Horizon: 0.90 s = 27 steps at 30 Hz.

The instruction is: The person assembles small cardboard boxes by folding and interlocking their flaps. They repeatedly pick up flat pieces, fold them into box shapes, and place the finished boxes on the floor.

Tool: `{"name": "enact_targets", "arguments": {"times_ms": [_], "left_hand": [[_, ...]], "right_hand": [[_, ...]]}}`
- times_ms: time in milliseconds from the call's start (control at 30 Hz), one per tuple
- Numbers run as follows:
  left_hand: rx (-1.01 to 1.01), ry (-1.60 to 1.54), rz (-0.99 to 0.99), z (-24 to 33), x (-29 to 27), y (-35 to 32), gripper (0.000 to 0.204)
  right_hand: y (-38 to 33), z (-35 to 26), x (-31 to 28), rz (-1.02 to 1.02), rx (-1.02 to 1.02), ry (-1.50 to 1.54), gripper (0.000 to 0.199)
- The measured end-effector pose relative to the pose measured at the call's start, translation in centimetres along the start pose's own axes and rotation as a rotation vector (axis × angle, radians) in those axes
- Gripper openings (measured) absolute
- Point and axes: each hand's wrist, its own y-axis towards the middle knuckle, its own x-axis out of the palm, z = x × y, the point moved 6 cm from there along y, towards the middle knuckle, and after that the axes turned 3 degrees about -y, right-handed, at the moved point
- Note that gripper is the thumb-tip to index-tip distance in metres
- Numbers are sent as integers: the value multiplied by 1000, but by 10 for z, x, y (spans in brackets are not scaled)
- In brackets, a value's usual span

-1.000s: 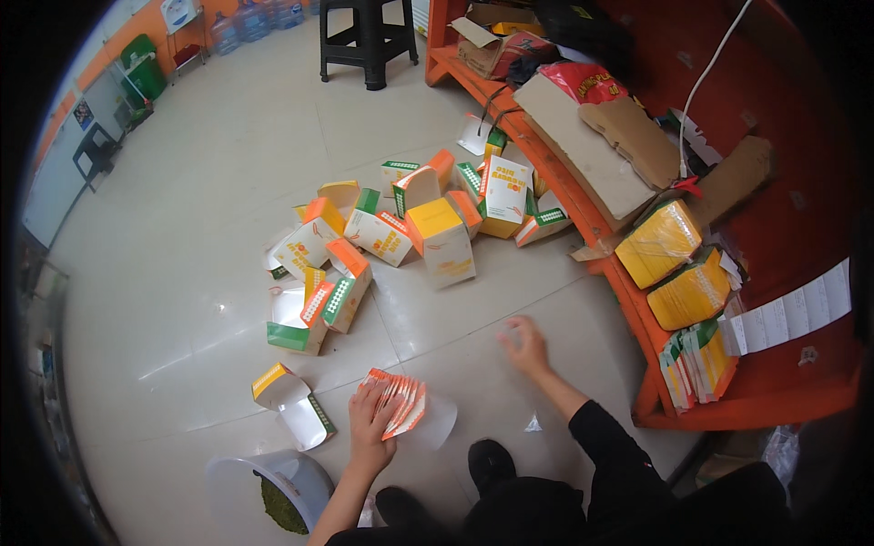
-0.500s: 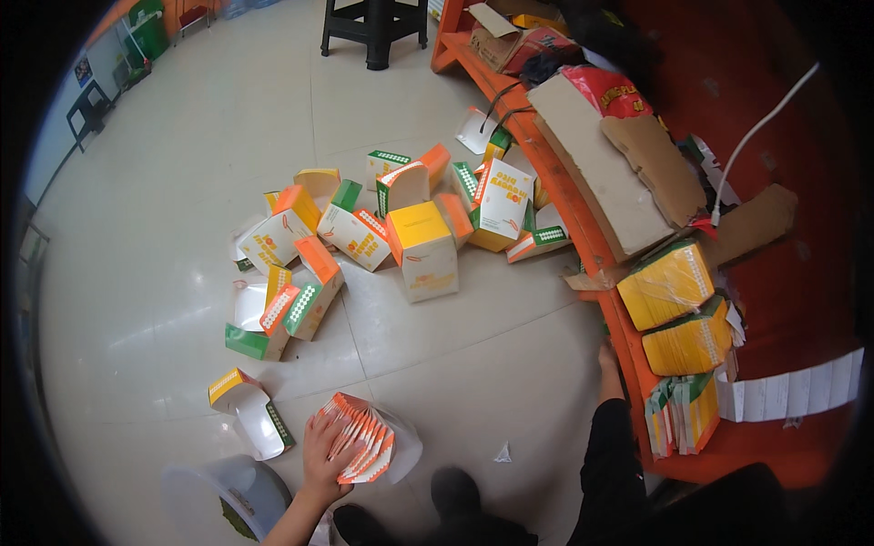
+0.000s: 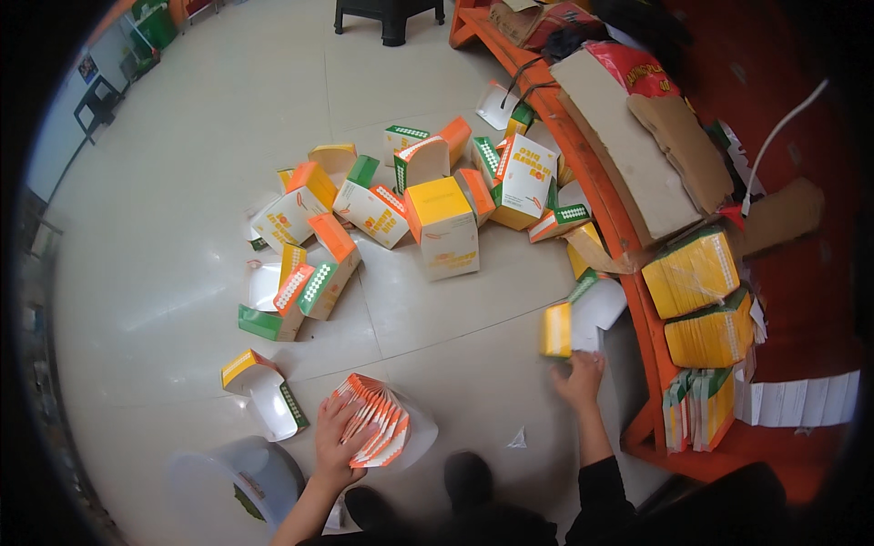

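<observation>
While the pile sits upper centre:
Right hand (image 3: pixel 579 378): now lifts a flat carton (image 3: pixel 575 323), centre right, fingers closed on it.
Left hand (image 3: pixel 339 443): keeps gripping the fanned stack (image 3: pixel 378 428), lower centre.

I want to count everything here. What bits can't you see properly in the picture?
- Head view: the flat box in the right hand is blurred.
- The left hand covers part of the fanned stack of cards.
- The black stool is cut off by the top edge.
- Print on the paper sheets is too small.
</observation>
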Motion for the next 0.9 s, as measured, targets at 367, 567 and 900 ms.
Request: {"name": "enact_targets", "arguments": {"times_ms": [367, 567, 900], "left_hand": [[-20, -78, 9, -5, -10, 3, 50], [-112, -160, 100, -18, -23, 0, 54], [-101, -156, 102, -17, -26, 0, 55]], "right_hand": [[-23, -138, -3, -515, 8, 633, 46], [-25, -137, -44, -4, -181, 5, 35], [42, -207, 36, -323, 110, 409, 50]]}}
